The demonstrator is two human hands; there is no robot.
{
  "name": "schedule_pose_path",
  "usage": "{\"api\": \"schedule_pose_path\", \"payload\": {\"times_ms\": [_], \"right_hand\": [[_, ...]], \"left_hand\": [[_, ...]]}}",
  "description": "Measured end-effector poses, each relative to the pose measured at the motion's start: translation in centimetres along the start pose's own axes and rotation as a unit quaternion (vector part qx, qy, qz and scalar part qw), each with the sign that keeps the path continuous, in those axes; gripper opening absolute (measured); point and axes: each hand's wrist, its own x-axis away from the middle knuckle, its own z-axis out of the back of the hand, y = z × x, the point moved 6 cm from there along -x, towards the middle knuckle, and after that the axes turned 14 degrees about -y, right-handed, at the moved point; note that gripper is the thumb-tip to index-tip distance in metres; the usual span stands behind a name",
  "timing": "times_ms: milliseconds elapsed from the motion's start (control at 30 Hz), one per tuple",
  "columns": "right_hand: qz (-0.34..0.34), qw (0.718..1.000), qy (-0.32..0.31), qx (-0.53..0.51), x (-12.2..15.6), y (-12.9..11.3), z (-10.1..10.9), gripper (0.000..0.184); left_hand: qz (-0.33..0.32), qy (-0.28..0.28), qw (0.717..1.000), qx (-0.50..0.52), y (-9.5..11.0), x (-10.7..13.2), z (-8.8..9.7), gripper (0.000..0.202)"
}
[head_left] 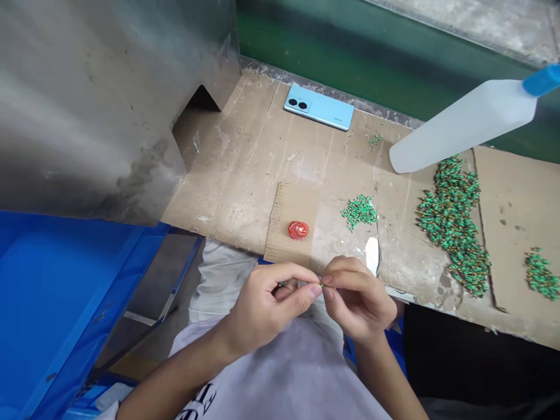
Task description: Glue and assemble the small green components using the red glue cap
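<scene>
My left hand point(265, 306) and my right hand point(359, 300) meet in front of my chest, with their fingertips pinched together. Between them is a tiny green part with thin wire point(322, 283), mostly hidden by my fingers. Another green speck point(282, 284) shows in my left fingers. Just beyond the hands, a loose heap of small green parts with gold-coloured leads point(359, 211) lies on the cardboard-covered bench point(245, 192). A much larger heap point(450, 224) lies to its right. A round red object point(298, 230) sits on a torn cardboard strip point(284, 230).
A smaller green heap point(540, 274) lies at far right. A light blue phone point(318, 107) lies by the back edge. A white plastic scraper with a blue handle point(464, 125) hangs above the heap. A grey metal housing point(87, 99) looms left, above a blue crate point(56, 303).
</scene>
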Motion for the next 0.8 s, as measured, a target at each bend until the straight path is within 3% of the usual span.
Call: {"api": "schedule_pose_path", "payload": {"times_ms": [133, 267, 467, 567, 667, 800], "right_hand": [[0.042, 0.998, -0.032, 0.043, -0.2, -0.4, 0.3, 0.039], [0.076, 0.991, -0.085, 0.071, -0.2, -0.7, 0.8, 0.038], [0.003, 0.984, -0.148, 0.101, -1.2, -0.6, 0.4, 0.026], [-0.047, 0.983, -0.145, 0.101, -1.8, -0.1, 0.0, 0.021], [-0.133, 0.981, -0.088, 0.108, -2.2, 1.4, 0.1, 0.018], [-0.212, 0.969, -0.018, 0.122, -2.1, 3.5, 0.1, 0.015]], "left_hand": [[-0.075, -0.008, 0.993, -0.093, 1.2, 0.1, 0.6, 0.008], [-0.130, -0.023, 0.977, -0.166, 2.3, 0.4, 0.9, 0.009], [-0.084, -0.051, 0.983, -0.157, 1.9, 0.1, 1.2, 0.013], [-0.002, -0.038, 0.995, -0.087, 0.3, -0.1, 1.8, 0.014], [0.075, -0.014, 0.994, 0.073, -1.6, 0.2, 2.4, 0.017], [0.098, -0.040, 0.941, 0.323, -2.7, 0.6, 2.3, 0.023]]}}
